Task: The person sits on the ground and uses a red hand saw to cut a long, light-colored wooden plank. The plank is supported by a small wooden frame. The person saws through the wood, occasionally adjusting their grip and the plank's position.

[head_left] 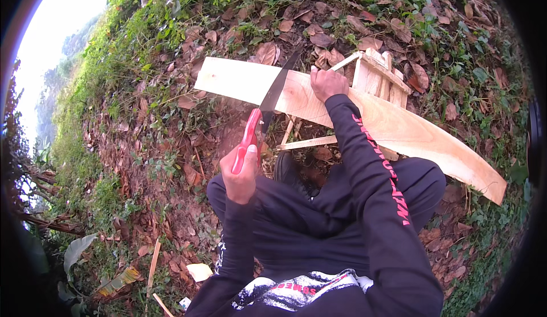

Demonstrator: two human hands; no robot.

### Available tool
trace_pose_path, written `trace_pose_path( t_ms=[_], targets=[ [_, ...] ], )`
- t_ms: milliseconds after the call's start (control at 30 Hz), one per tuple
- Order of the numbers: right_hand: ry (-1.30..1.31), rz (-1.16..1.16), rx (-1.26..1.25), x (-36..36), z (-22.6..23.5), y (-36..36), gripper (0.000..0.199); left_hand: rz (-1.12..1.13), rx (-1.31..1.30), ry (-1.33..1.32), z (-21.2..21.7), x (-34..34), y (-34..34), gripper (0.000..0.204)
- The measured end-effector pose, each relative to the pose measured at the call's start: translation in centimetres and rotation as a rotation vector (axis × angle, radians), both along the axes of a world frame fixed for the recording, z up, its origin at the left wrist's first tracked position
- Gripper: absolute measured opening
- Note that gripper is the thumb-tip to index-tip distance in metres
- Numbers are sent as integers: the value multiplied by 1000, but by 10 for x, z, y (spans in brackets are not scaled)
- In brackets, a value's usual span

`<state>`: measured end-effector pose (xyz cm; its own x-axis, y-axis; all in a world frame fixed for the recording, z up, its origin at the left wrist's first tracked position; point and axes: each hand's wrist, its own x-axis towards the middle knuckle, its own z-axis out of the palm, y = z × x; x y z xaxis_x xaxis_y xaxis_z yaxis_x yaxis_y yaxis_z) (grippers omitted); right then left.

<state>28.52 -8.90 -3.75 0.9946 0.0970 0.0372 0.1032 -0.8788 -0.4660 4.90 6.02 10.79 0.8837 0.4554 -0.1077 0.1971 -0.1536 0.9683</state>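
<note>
A long, pale wooden board (410, 127) stretches across in front of me, from the upper left to the lower right. My left hand (240, 172) is wrapped round the red handle of a handsaw (275, 91). The saw's dark blade crosses the board near its left end, and its tip reaches past the far edge. To the right of the blade, my right hand (329, 83) grips the board's far edge with curled fingers. Beneath the board stands a small wooden frame (380, 72), partly hidden, with slats and a thin strip showing on the near side.
Dry leaves (268, 53) and green plants (154, 21) cover the sloping ground. Thin wood strips (153, 266) and a pale wood offcut (199, 272) lie at the lower left. My bent knees and a dark shoe (289, 172) sit close below the board.
</note>
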Motion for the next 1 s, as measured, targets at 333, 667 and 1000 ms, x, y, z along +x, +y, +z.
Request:
trace_pose_path(
  t_ms=[333,667,1000],
  targets=[
    [2,28,101,-20,3,-17,58,-47,-110,137,31,-36,-19,16],
    [-346,-207,95,-45,-2,-102,25,-241,-66,106,14,-38,-12,15],
    [-183,-206,-39,-61,-21,-82,64,-211,-39,28,17,-41,-17,22]
  ],
)
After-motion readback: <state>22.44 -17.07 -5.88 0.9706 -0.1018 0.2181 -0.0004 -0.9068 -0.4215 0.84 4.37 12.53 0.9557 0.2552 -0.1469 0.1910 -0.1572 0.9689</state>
